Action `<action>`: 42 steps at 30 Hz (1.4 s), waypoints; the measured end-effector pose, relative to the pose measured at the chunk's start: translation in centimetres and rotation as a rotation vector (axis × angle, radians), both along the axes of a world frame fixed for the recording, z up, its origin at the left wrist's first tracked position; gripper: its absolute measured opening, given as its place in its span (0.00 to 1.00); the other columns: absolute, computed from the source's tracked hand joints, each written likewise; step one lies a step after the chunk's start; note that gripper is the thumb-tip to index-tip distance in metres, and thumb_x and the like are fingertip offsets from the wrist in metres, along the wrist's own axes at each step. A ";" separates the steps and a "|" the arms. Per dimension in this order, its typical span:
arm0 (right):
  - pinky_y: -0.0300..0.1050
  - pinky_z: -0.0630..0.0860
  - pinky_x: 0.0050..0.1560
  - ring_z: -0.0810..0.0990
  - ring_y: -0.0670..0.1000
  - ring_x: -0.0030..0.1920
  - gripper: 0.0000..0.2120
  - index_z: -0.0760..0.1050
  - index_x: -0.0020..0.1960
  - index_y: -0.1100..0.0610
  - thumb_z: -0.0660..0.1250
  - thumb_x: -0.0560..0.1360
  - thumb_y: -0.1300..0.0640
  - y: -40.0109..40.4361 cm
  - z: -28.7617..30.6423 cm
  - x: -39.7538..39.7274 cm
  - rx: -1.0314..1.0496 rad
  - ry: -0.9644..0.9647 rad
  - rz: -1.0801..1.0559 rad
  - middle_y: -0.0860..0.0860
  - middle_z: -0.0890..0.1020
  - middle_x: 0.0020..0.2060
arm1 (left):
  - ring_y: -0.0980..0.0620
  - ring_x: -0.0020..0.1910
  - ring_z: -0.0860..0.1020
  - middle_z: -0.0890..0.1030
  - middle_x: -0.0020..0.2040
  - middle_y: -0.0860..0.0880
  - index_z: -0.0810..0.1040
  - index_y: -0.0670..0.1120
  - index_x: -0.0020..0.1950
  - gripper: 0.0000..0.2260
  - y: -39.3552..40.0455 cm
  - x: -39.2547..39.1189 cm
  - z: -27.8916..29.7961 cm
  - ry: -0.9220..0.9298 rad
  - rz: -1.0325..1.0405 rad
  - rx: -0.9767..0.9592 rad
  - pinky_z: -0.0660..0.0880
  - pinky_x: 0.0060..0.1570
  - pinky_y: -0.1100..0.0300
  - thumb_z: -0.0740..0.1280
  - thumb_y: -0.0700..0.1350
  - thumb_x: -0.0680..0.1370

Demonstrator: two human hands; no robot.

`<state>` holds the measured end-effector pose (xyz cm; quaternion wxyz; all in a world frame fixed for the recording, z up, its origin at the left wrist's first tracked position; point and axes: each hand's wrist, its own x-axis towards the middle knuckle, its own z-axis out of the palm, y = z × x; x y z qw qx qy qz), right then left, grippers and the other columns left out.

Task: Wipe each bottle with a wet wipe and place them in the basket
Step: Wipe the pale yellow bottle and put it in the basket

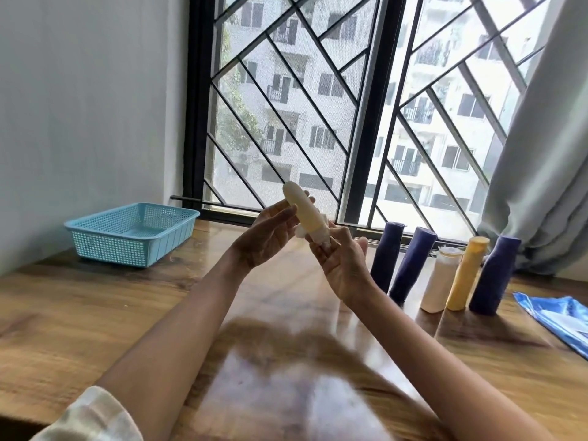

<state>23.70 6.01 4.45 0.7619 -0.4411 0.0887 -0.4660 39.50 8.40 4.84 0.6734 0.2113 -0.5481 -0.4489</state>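
A cream bottle [304,207] is raised over the middle of the wooden table [95,313], tilted with one end up and to the left. My left hand [270,233] holds its upper body. My right hand [342,262] grips the lower end through a white wet wipe [318,234] wrapped round it. The blue plastic basket [133,232] stands at the back left with nothing in it. Several bottles stand in a row at the right: three dark blue ones [386,256] [410,265] [493,275], a white one [437,281] and a yellow one [464,275].
A blue wet-wipe packet [560,316] lies at the table's right edge. Behind the table is a barred window [318,106], with a grey curtain [541,170] hanging at the right and a white wall at the left.
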 end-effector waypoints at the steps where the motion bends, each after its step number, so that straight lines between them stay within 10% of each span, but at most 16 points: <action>1: 0.38 0.80 0.40 0.83 0.51 0.38 0.05 0.72 0.50 0.62 0.58 0.77 0.65 0.1 0.0 0.2 -0.001 -0.013 -0.010 0.60 0.79 0.46 | 0.50 0.57 0.78 0.81 0.57 0.47 0.73 0.42 0.64 0.33 0.0 0.0 0.0 0.011 -0.010 -0.004 0.75 0.59 0.58 0.79 0.51 0.64; 8: 0.44 0.80 0.50 0.80 0.53 0.45 0.05 0.75 0.52 0.61 0.63 0.76 0.63 0.0 -0.3 0.3 -0.109 0.012 -0.045 0.58 0.81 0.43 | 0.47 0.57 0.79 0.81 0.55 0.45 0.72 0.40 0.63 0.31 -0.1 -0.1 -0.2 0.050 -0.026 -0.029 0.74 0.59 0.57 0.78 0.48 0.65; 15: 0.40 0.76 0.52 0.78 0.45 0.50 0.13 0.77 0.60 0.57 0.65 0.77 0.57 -2.2 0.3 -0.4 -1.008 0.534 -0.870 0.52 0.78 0.55 | 0.50 0.57 0.79 0.81 0.57 0.44 0.76 0.39 0.60 0.29 -0.4 -0.6 -0.7 0.062 -0.034 0.011 0.75 0.57 0.59 0.79 0.50 0.64; 23: 0.48 0.79 0.40 0.77 0.44 0.45 0.09 0.82 0.53 0.55 0.68 0.74 0.55 -2.1 0.0 -0.9 -1.399 0.430 -0.957 0.49 0.84 0.44 | 0.50 0.57 0.79 0.81 0.57 0.44 0.75 0.38 0.61 0.31 -0.5 -0.1 -0.7 0.066 0.002 0.002 0.75 0.58 0.60 0.78 0.52 0.64; 42: 0.53 0.77 0.43 0.80 0.49 0.42 0.09 0.83 0.49 0.53 0.71 0.72 0.49 -2.8 0.3 -1.9 -1.150 0.461 -1.023 0.49 0.84 0.40 | 0.51 0.55 0.80 0.82 0.55 0.44 0.81 0.41 0.56 0.24 -0.5 -1.9 -0.9 -0.004 -0.038 0.011 0.75 0.56 0.62 0.78 0.50 0.65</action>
